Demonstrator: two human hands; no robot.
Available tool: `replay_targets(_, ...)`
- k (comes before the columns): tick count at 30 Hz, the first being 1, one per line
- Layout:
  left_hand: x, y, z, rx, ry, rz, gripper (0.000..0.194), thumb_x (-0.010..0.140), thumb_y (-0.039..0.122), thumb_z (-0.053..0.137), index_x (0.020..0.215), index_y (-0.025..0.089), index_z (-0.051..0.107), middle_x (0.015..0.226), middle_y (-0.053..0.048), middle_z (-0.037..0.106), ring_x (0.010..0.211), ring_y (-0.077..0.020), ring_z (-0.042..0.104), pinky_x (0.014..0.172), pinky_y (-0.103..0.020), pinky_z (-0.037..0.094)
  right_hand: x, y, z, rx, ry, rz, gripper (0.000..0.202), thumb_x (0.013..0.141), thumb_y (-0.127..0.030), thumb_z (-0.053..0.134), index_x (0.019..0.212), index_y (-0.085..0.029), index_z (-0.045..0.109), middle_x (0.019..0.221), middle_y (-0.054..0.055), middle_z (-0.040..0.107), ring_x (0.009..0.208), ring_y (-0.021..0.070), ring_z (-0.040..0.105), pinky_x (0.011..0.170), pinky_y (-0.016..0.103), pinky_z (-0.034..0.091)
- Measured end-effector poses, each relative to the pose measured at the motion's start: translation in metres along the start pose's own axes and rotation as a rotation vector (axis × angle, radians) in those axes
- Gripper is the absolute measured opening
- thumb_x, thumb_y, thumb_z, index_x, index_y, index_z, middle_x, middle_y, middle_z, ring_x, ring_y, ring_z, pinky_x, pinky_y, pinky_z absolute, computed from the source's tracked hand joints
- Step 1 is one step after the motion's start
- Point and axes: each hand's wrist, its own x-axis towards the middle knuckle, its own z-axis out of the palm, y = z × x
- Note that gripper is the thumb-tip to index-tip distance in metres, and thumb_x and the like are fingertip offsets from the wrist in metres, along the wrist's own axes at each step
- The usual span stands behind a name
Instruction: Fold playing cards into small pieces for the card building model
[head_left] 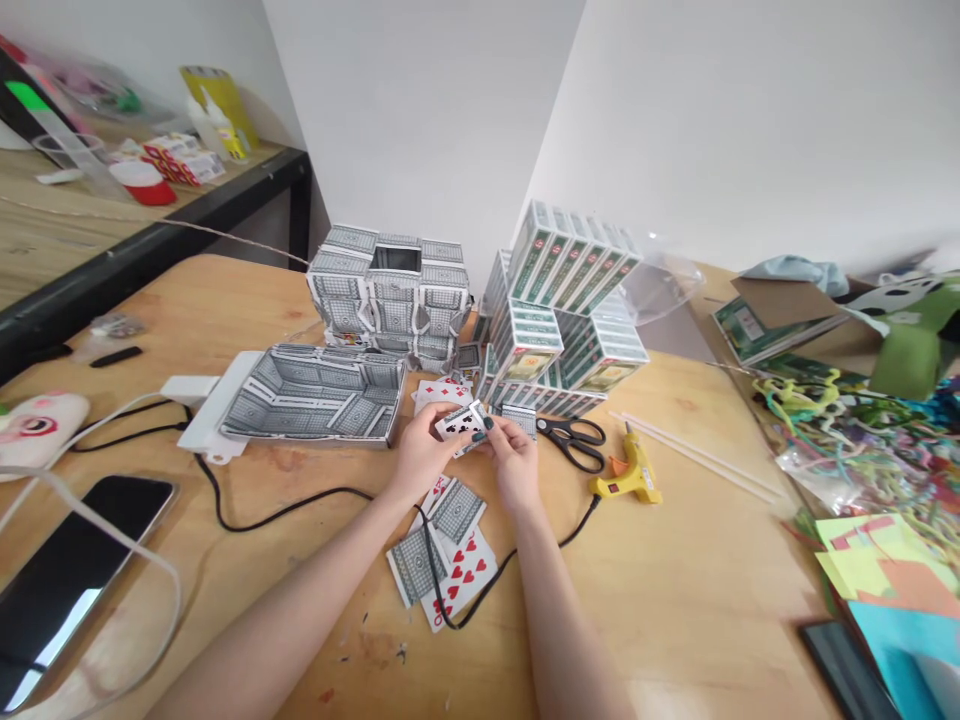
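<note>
A playing card (459,424) with black club marks is held between my left hand (427,440) and my right hand (512,458). The fingers of both hands are closed on its edges, and the card looks bent or folded. Under and behind it lie red-marked cards (431,392). Nearer to me, a loose pile has a ten of hearts (466,572) and grey-backed cards (459,508), with a black cord (433,560) across it. Behind my hands stand an open tray made of cards (315,395) and a larger box-like card structure (394,300).
Stacked card boxes (577,265) stand behind my right hand. Black scissors (577,440), a yellow glue gun (631,475) and clear glue sticks (705,460) lie to the right. A white power strip (214,415) and a phone (82,570) are at left; coloured craft materials (862,430) fill the far right.
</note>
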Motion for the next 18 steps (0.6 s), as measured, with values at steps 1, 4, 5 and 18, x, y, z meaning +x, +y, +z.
replay_targets(1, 0.0005, -0.0002, 0.0001, -0.008, -0.001, -0.014, 0.037, 0.06, 0.025, 0.07, 0.094, 0.015, 0.059, 0.089, -0.005, 0.065, 0.079, -0.0168, 0.061, 0.069, -0.027, 0.048, 0.0, 0.0, 0.0001, -0.019, 0.016, -0.011, 0.024, 0.07, -0.04, 0.064, 0.08, -0.018, 0.066, 0.076, 0.003, 0.067, 0.067, 0.0168, 0.06, 0.066, 0.031, 0.049)
replay_targets(4, 0.0027, -0.001, -0.0008, -0.066, -0.001, -0.072, 0.032, 0.061, 0.027, 0.069, 0.089, 0.014, 0.06, 0.082, -0.004, 0.065, 0.072, -0.0156, 0.061, 0.063, -0.026, 0.048, 0.0002, 0.0009, -0.0006, -0.075, 0.05, -0.026, 0.024, 0.071, -0.04, 0.063, 0.08, -0.018, 0.066, 0.075, 0.003, 0.067, 0.065, 0.0162, 0.058, 0.067, 0.03, 0.048)
replay_targets(5, 0.0033, -0.0011, -0.0014, -0.089, -0.006, -0.095, 0.031, 0.06, 0.027, 0.07, 0.086, 0.013, 0.061, 0.079, -0.003, 0.065, 0.069, -0.0148, 0.06, 0.061, -0.025, 0.047, 0.0004, 0.0015, -0.0013, -0.075, 0.051, -0.026, 0.024, 0.071, -0.04, 0.063, 0.08, -0.018, 0.066, 0.076, 0.003, 0.067, 0.067, 0.0162, 0.058, 0.068, 0.031, 0.047)
replay_targets(18, 0.0048, 0.0006, -0.0056, -0.166, -0.123, -0.196, 0.031, 0.054, 0.03, 0.073, 0.076, 0.012, 0.062, 0.067, 0.0, 0.062, 0.06, -0.0125, 0.055, 0.058, -0.024, 0.044, 0.0034, -0.0007, -0.0071, -0.005, -0.015, 0.056, 0.022, 0.066, -0.038, 0.066, 0.078, -0.02, 0.069, 0.076, 0.001, 0.068, 0.07, 0.0168, 0.057, 0.067, 0.03, 0.044)
